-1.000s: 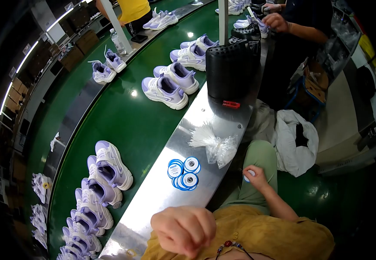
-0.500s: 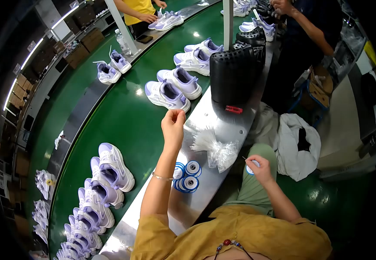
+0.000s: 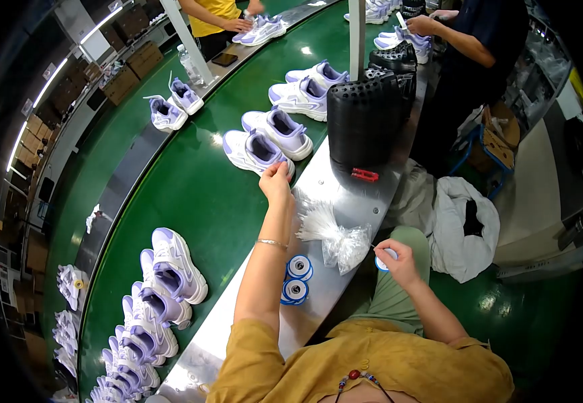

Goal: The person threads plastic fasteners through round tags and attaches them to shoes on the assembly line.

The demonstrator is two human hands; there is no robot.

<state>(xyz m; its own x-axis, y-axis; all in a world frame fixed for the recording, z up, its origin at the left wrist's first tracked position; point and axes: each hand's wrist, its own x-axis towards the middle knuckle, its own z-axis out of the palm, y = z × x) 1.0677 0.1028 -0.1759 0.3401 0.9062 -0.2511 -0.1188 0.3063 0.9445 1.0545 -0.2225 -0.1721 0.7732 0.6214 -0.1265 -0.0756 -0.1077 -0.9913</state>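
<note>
My left hand is at the heel of the nearest white and lilac shoe on the green belt, its fingers pinched together at the shoe's rear edge. Over my right side, my right hand pinches a round blue-and-white tag, with a thin strand poking out past the fingertips. Between the hands, a bundle of clear plastic strands lies on the metal ledge. Round blue-rimmed tags lie beside my left forearm, which hides part of the pile.
A row of shoes stands on the belt at the lower left. Black perforated items and a red object sit on the ledge. One person works at the upper right, another at the top.
My left hand has swung from low over the ledge out to the nearest shoe's heel. My right hand stays near my leg with its tag, the strand now showing. Both people's hands have moved.
</note>
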